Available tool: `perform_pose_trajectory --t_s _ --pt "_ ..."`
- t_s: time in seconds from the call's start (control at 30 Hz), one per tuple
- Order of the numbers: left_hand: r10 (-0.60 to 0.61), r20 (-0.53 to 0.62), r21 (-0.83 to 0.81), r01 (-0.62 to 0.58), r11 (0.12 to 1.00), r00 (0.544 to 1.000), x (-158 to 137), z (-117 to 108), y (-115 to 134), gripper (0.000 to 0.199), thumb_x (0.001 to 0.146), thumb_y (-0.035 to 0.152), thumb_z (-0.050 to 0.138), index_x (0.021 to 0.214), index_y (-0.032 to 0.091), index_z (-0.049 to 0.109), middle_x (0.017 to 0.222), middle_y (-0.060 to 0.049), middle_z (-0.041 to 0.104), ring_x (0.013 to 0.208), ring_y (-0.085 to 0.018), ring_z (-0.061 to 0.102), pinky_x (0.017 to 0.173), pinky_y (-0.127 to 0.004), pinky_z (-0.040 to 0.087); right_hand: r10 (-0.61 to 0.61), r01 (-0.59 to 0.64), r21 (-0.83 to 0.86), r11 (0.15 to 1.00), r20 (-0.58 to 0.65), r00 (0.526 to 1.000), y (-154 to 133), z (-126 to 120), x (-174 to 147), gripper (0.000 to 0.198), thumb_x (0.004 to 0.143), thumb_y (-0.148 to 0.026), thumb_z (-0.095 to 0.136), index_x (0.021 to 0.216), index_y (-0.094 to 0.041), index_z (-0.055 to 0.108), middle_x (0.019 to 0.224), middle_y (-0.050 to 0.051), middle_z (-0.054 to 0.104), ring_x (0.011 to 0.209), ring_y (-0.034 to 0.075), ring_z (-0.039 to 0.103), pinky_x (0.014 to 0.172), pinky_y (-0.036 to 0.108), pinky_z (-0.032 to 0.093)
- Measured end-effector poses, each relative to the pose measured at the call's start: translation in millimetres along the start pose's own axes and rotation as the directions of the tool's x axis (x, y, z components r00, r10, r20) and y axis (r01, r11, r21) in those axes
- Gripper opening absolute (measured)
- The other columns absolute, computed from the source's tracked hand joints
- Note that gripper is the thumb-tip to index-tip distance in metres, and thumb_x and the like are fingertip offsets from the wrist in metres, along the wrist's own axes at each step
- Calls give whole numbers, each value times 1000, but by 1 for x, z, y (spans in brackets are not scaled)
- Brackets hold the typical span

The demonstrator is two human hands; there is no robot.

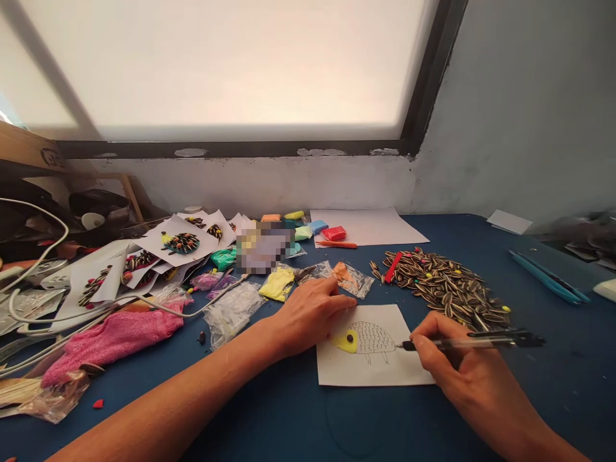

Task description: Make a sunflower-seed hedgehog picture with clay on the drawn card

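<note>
My right hand is closed around a black pen, its tip at the tail end of a line drawing on a white sheet of paper. The drawing shows a hedgehog-like animal with a rounded, scribble-filled body and short legs. A flat yellow clay head with a dark round eye is stuck on its left end. My left hand lies over the sheet's upper left corner, fingers stretched out and holding nothing. Just beyond the sheet sits a pile of striped sunflower seeds.
Seed-decorated cards lie heaped at the left, near a pink cloth and a white cable. Packets of coloured clay are behind my left hand. A blank sheet lies by the wall, and a teal case is at right.
</note>
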State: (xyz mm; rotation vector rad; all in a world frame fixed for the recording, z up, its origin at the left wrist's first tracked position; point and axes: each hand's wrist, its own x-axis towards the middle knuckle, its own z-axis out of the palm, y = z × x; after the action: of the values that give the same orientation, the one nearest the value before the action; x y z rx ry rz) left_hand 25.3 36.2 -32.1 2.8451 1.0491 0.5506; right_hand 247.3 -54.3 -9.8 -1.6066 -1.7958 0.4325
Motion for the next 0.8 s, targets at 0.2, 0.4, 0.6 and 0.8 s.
perform_pose_trajectory --t_s 0.2,0.4,0.6,0.8 --pt "7 -22 -10 -7 1000 1000 0 1 1 28 96 18 50 113 25 71 84 -5 57 73 -17 51 65 -28 39 -25 25 -24 999 28 999 -5 1 3 26 84 -37 46 61 -25 49 49 -6 46 42 12 44 39 23 33" --pt "19 -42 -16 -19 1000 999 -1 4 0 28 96 18 50 113 24 71 84 -6 57 74 -17 51 66 -28 40 -50 51 -60 997 11 999 4 4 -1 24 86 -34 46 64 -26 51 49 -7 46 41 11 42 39 23 31" --pt "16 -50 -21 -17 1000 999 -1 5 0 29 96 17 49 114 24 71 87 -6 58 75 -17 52 66 -28 39 -60 63 -88 994 34 998 4 5 1 22 85 -33 47 65 -26 52 49 -7 47 40 11 42 37 23 31" --pt "14 -53 -19 -15 1000 999 -1 4 0 29 96 17 49 113 24 71 86 -6 58 74 -18 52 66 -28 39 -75 77 -68 995 30 997 4 4 0 22 85 -33 46 64 -26 51 48 -8 46 40 10 41 37 22 31"
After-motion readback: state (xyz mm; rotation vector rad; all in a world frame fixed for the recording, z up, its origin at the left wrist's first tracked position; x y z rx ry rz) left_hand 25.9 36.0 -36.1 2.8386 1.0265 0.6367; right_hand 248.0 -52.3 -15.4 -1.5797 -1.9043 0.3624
